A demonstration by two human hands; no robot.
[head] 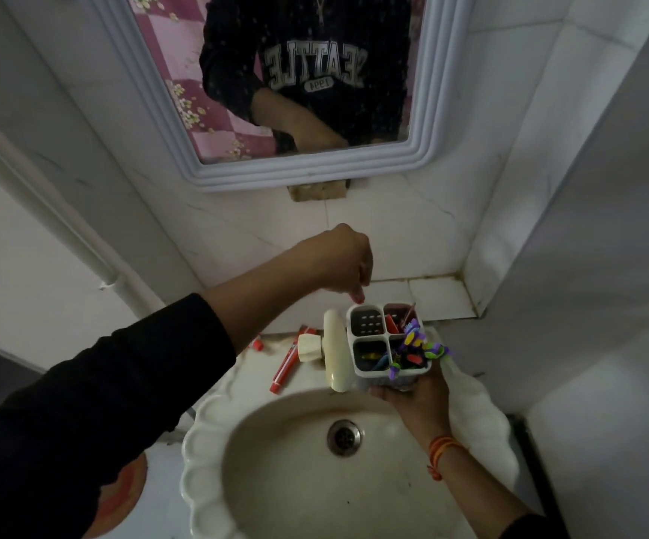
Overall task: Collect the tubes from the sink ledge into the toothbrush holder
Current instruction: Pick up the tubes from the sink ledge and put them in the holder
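Observation:
My right hand [412, 398] holds a white toothbrush holder [389, 344] from below, over the sink's back edge. The holder has four compartments; one holds a red tube [392, 322], others hold colourful brushes. My left hand [344, 266] hovers just above the holder's back left compartment, fingers pointing down and nothing visible in them. A red and white tube [286, 363] lies on the sink ledge left of the tap. A small red item [257, 344] lies further left, partly hidden by my left arm.
The cream tap [334, 350] stands right beside the holder's left side. The white sink basin [276, 461] with its drain [344, 437] lies below. A mirror [295, 91] hangs on the tiled wall. A wall corner stands close on the right.

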